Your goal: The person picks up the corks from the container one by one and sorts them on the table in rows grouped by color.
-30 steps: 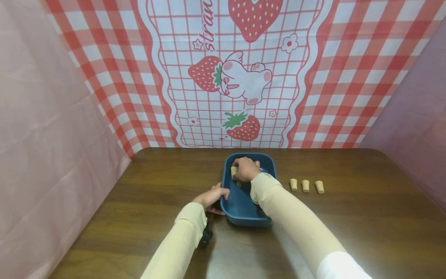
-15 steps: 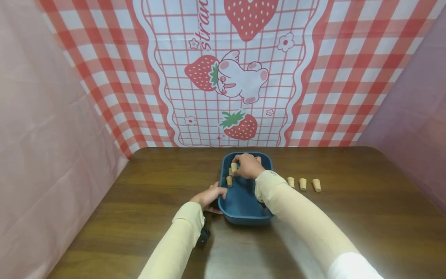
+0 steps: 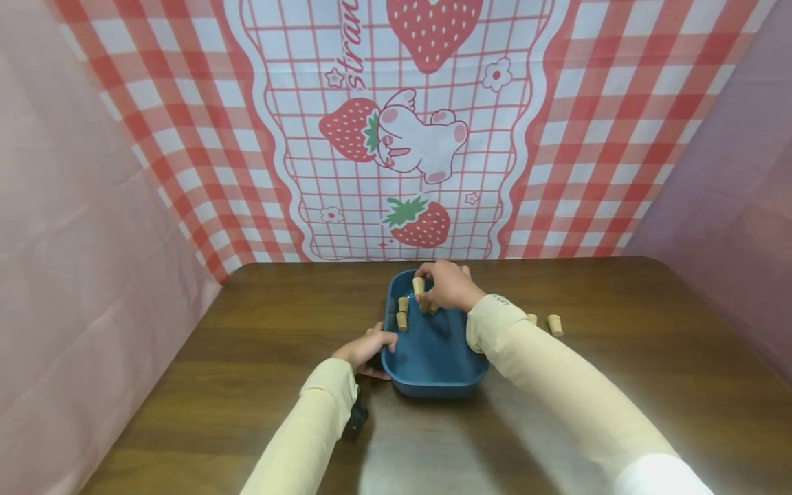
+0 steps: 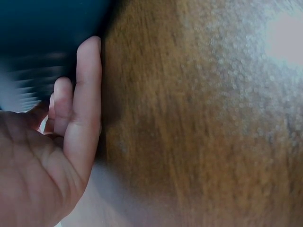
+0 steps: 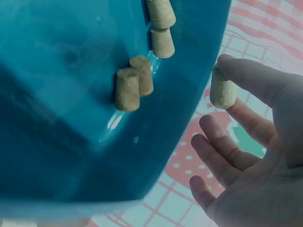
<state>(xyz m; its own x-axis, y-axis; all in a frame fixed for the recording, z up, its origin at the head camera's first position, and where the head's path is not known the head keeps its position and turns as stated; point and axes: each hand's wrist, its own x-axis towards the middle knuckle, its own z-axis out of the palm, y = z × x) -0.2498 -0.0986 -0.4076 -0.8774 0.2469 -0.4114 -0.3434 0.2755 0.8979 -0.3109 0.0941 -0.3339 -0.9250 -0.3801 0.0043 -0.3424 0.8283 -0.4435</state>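
Note:
Above the far end of a blue rectangular tray (image 3: 433,357), my right hand (image 3: 452,285) pinches a tapered cork stopper (image 3: 419,285) between thumb and forefinger. In the right wrist view that cork (image 5: 222,90) is apart from the others, with the remaining fingers spread loosely. Several corks stand in the tray in two pairs: one pair, with a cork (image 3: 402,321), near the left wall, and another, with a cork (image 5: 128,90), close to my right hand. My left hand (image 3: 368,350) grips the tray's left side, thumb over the rim and fingers (image 4: 87,85) along the outer wall.
Right of the tray, a cork (image 3: 555,325) stands on the brown wooden table (image 3: 272,344). Another cork (image 3: 531,318) is partly covered by the right sleeve (image 3: 557,371). A strawberry-print checked cloth (image 3: 408,137) hangs behind the table; plain pink cloth (image 3: 93,240) hangs at left.
My right hand has shifted rightward over the tray with the pinched cork, and more standing corks show. My left hand keeps its grip. The head view has drifted slightly.

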